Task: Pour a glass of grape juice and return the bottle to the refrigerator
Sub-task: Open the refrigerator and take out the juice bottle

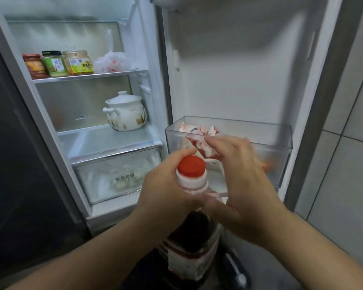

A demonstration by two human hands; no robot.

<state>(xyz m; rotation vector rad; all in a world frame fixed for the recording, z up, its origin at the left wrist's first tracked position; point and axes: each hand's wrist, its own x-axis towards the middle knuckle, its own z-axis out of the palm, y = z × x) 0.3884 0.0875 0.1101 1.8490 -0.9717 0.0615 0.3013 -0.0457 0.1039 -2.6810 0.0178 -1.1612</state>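
I hold a large bottle of dark grape juice (194,243) with a red cap (192,165) upright in front of the open refrigerator (105,139). My left hand (166,185) grips the bottle's neck just below the cap. Close beside the neck on the right is my right hand (243,185), its fingers loosely bent and blurred; a firm hold is not clear. The clear door bin (281,143) lies just behind my hands.
Three jars (59,63) and a plastic bag (113,61) sit on the upper shelf. A white ceramic pot (125,111) stands on the shelf below, over a frosted drawer (117,178). Red-and-white packets (197,130) lie in the door bin. A tiled wall (348,143) is at right.
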